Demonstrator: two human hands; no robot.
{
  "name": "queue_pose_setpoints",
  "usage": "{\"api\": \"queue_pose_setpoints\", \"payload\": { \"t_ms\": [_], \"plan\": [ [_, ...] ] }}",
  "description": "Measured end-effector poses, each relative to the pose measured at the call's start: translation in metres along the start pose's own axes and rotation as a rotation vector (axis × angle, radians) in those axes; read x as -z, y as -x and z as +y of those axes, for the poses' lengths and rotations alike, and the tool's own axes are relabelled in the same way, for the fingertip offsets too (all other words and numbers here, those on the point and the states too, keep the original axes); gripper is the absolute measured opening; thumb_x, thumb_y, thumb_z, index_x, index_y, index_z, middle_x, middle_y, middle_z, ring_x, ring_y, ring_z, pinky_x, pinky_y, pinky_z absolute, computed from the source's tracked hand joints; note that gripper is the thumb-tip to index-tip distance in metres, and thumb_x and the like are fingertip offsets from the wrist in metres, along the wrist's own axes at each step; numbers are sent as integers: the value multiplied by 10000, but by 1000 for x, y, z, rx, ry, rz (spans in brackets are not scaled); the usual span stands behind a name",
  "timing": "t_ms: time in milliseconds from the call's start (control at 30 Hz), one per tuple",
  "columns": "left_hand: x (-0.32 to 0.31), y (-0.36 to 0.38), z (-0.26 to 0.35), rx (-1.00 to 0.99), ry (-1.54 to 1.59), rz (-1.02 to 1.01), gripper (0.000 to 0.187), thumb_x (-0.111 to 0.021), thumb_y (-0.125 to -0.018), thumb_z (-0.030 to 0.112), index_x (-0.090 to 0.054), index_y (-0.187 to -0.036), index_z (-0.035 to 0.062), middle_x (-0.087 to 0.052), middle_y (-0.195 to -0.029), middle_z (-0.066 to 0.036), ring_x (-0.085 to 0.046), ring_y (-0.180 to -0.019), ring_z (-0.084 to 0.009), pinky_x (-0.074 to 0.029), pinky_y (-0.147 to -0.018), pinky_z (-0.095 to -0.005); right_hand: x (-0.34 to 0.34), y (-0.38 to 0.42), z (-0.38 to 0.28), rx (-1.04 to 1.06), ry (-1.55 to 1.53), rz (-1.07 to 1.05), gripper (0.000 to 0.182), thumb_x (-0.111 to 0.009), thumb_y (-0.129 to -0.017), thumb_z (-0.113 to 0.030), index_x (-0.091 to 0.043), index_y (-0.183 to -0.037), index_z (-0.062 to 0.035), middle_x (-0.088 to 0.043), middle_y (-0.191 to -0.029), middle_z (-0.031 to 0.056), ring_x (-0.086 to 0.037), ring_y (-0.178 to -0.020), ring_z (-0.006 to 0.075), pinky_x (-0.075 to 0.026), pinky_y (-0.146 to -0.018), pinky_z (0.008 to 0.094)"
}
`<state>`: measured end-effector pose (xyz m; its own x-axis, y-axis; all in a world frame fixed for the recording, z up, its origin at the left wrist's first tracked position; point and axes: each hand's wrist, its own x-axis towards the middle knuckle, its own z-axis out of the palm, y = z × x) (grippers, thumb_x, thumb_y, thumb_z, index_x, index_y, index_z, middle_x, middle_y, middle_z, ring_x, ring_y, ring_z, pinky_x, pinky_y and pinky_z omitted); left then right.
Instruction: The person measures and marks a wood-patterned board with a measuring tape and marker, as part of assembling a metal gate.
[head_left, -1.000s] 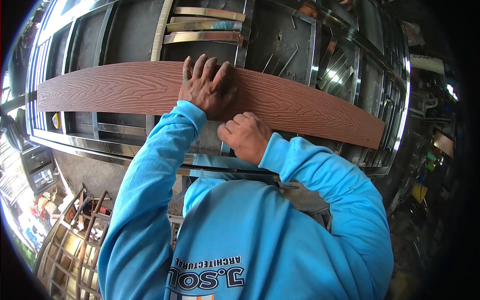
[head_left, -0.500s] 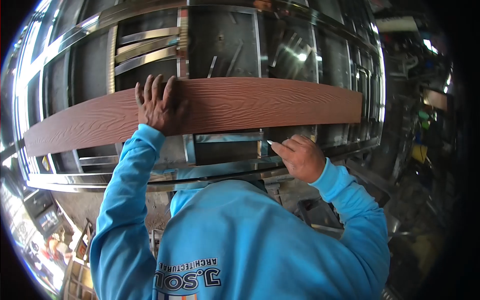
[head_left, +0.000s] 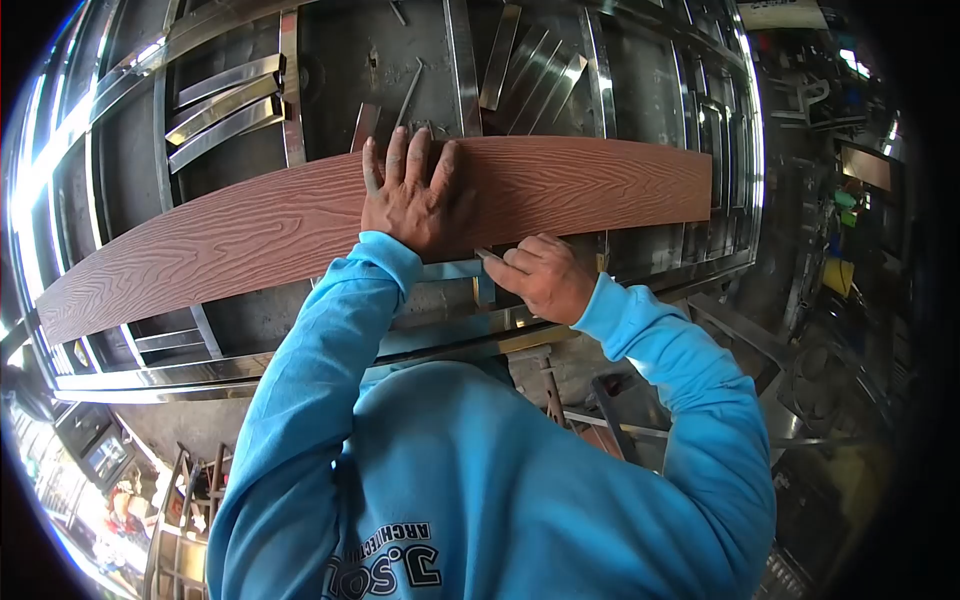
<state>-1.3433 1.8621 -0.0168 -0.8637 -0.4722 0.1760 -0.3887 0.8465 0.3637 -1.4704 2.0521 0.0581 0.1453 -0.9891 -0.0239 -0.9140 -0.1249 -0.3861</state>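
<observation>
A long reddish-brown plank (head_left: 240, 235) with a raised wood-grain surface lies across a metal frame (head_left: 460, 70). My left hand (head_left: 408, 200) rests on top of the plank near its middle, palm down with the fingers stretched toward the far edge. Just to the right, my right hand (head_left: 545, 278) is closed in a pinch around a small pale-tipped stick (head_left: 484, 253). Its tip is at the plank's near edge; whether it touches cannot be made out. Most of the stick is hidden by my fingers.
Short shiny metal strips (head_left: 225, 105) lie inside the frame on the left, with more loose strips (head_left: 535, 80) beyond the plank. A long metal rail (head_left: 180, 380) runs along the near side. Clutter, including a green item (head_left: 846, 208), stands at right.
My left hand has slid right along the plank. The right hand has moved left and slightly up, bringing the stick's tip to the plank's near edge. My view has shifted somewhat.
</observation>
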Motion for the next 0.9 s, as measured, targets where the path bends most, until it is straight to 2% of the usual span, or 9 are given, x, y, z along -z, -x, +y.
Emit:
{"api": "queue_pose_setpoints", "payload": {
  "t_ms": [67,367,467,533,633,733,767,867,900],
  "plan": [
    [0,0,0,3,-9,4,628,-641,-883,471,-507,-1424,181,-468,-1437,-180,-381,-1387,-421,-141,-1175,-643,-4,-5,2,18,4,21,272,-597,-804,-95,-659,-1067,-60,-581,-808,36,-562,-765,213,-507,-677,351],
    [1,-2,2,5,-35,-15,621,-646,-880,461,-515,-1422,187,-477,-1427,-180,-388,-1382,-415,-158,-1173,-639,6,-27,-7,20,23,-127,186,-669,-742,-170,-617,-886,-64,-615,-820,64,-586,-828,246,-476,-809,411],
    [2,0,1,-4,-33,-18,624,-649,-876,458,-517,-1419,179,-476,-1428,-179,-384,-1384,-414,-156,-1176,-634,18,11,23,-92,90,-301,150,-662,-732,-128,-609,-860,-70,-612,-813,71,-591,-843,259,-476,-804,422],
    [2,-2,2,6,-34,-24,625,-654,-872,454,-522,-1414,172,-475,-1427,-181,-381,-1386,-414,-152,-1179,-630,53,40,26,-150,135,-276,167,-655,-731,-95,-627,-894,-67,-613,-811,76,-597,-850,268,-480,-803,417],
    [10,-1,3,-2,-36,-38,620,-651,-871,447,-532,-1405,156,-468,-1434,-191,-371,-1389,-409,-150,-1184,-610,87,67,10,-316,98,-168,199,-629,-780,-70,-646,-977,-49,-630,-803,99,-614,-827,296,-498,-765,431],
    [15,-6,6,-21,-40,-41,629,-657,-868,452,-533,-1403,146,-461,-1444,-199,-367,-1387,-420,-157,-1175,-616,89,97,28,-549,19,49,228,-601,-842,-52,-641,-1065,-28,-659,-811,129,-619,-736,344,-517,-684,451],
    [15,-5,6,-26,-52,-33,632,-658,-868,464,-534,-1402,150,-458,-1447,-204,-363,-1391,-427,-156,-1169,-631,90,110,34,-712,-62,152,185,-585,-919,-74,-617,-1089,-8,-677,-799,132,-631,-642,296,-522,-598,418],
    [5,-7,26,-90,-26,-4,631,-666,-869,472,-536,-1405,166,-442,-1464,-220,-339,-1410,-443,-141,-1162,-664,58,159,51,-1268,-655,600,149,-588,-966,-106,-610,-1074,-7,-682,-790,105,-635,-633,178,-517,-570,323],
    [-1,-9,33,-120,-11,0,629,-669,-869,471,-537,-1407,172,-435,-1471,-227,-328,-1418,-448,-134,-1161,-673,45,169,50,-1342,-794,743,142,-584,-997,-129,-608,-1071,-11,-677,-795,79,-627,-687,97,-510,-579,259]
  ]
}}
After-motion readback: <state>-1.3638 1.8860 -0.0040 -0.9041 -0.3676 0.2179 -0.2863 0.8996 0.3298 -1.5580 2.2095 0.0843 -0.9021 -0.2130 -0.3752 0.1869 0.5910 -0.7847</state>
